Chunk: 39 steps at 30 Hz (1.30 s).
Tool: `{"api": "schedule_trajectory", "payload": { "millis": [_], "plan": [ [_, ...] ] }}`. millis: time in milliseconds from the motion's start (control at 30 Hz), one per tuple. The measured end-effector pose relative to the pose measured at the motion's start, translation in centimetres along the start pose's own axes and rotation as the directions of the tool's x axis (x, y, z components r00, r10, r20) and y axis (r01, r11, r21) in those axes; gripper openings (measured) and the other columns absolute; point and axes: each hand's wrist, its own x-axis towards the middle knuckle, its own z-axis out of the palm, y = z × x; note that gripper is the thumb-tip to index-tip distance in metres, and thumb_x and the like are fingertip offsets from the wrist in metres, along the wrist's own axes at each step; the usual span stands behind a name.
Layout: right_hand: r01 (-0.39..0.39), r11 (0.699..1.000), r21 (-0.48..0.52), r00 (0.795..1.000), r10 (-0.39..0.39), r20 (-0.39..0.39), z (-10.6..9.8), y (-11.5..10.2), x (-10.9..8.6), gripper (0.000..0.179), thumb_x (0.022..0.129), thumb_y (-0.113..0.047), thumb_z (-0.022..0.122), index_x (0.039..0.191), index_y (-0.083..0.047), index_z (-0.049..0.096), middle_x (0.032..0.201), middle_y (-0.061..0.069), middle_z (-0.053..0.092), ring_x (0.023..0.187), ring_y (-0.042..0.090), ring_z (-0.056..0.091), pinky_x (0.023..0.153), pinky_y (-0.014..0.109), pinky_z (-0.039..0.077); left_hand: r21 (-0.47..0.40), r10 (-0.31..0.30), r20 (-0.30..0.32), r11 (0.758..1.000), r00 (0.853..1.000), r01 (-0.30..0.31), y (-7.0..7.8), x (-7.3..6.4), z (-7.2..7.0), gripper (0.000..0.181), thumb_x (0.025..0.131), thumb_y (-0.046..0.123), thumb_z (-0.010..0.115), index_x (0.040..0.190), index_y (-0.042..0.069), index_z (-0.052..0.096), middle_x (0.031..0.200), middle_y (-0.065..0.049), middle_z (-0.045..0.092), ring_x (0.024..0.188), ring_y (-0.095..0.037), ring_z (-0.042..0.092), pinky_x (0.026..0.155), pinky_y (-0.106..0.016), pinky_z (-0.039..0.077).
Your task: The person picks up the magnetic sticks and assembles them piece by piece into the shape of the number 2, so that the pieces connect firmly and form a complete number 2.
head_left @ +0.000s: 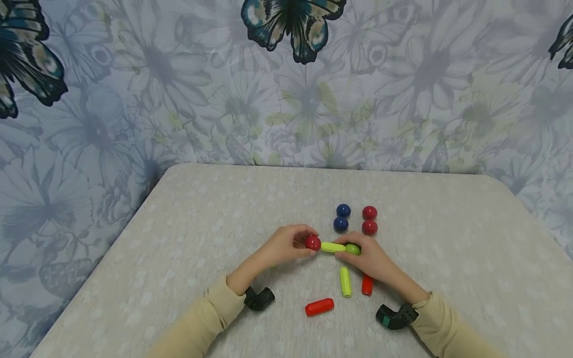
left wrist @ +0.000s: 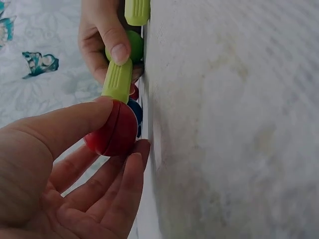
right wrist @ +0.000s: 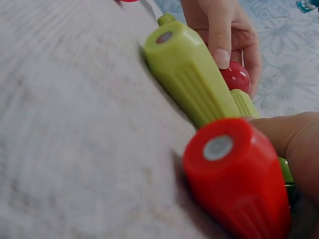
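My left hand [head_left: 286, 243] pinches a glossy red ball [head_left: 313, 242] between thumb and fingers. One end of a yellow-green magnetic rod [head_left: 332, 247] touches that ball, and a green ball [head_left: 353, 249] sits at its other end. My right hand [head_left: 369, 256] grips this rod near the green ball, the thumb lying along the join in the left wrist view. Just in front of the right hand lie another yellow-green rod [head_left: 345, 282] and a red rod [head_left: 367, 285], partly under the hand. The red rod [right wrist: 234, 179] shows a grey disc in its end.
Beyond the hands stand two blue balls [head_left: 342, 218] and two red balls [head_left: 369, 220] in short columns. A second red rod [head_left: 320, 307] lies nearer the front. The cloth-covered table [head_left: 215, 199] meets a flower-patterned wall [head_left: 179, 99]. Black cameras [head_left: 259, 299] sit at both wrists.
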Motion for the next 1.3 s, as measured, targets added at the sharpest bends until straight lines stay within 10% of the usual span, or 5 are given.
{"api": "schedule_trajectory", "payload": {
  "millis": [733, 1033, 1300],
  "plan": [
    [-0.006, 1.0, 0.018, 1.0, 0.006, 0.009, -0.2, 0.1, 0.5, 0.022, 0.084, -0.014, 0.072, 0.106, -0.01, 0.068, 0.102, -0.001, 0.061, 0.089, 0.018, 0.052, 0.079, 0.034, 0.044, 0.115, 0.038, -0.017, 0.993, 0.999, -0.036, 0.8, -2.9, -4.2, 0.027, 0.085, 0.007, 0.069, 0.111, 0.0, 0.064, 0.09, -0.002, 0.063, 0.083, -0.013, 0.06, 0.074, -0.025, 0.05],
    [-0.013, 1.0, 0.016, 1.0, 0.013, -0.006, -0.3, -0.1, 0.2, 0.021, 0.084, -0.015, 0.071, 0.105, -0.01, 0.069, 0.102, -0.001, 0.062, 0.09, 0.018, 0.053, 0.08, 0.036, 0.044, 0.243, 0.024, 0.124, 0.968, 0.992, -0.054, 3.9, -4.8, 0.2, 0.019, 0.086, 0.017, 0.07, 0.102, 0.007, 0.069, 0.082, 0.009, 0.059, 0.076, -0.004, 0.054, 0.068, -0.019, 0.047],
    [-0.012, 0.999, 0.037, 1.0, 0.013, -0.01, 0.0, -0.4, 0.0, 0.02, 0.085, -0.016, 0.071, 0.104, -0.01, 0.069, 0.1, -0.002, 0.062, 0.089, 0.018, 0.053, 0.079, 0.033, 0.044, 0.487, 0.025, 0.234, 0.862, 0.972, -0.139, 5.6, -4.9, 4.0, 0.023, 0.079, 0.033, 0.076, 0.093, 0.017, 0.067, 0.073, 0.012, 0.048, 0.061, 0.0, 0.045, 0.054, -0.014, 0.037]
  ]
}}
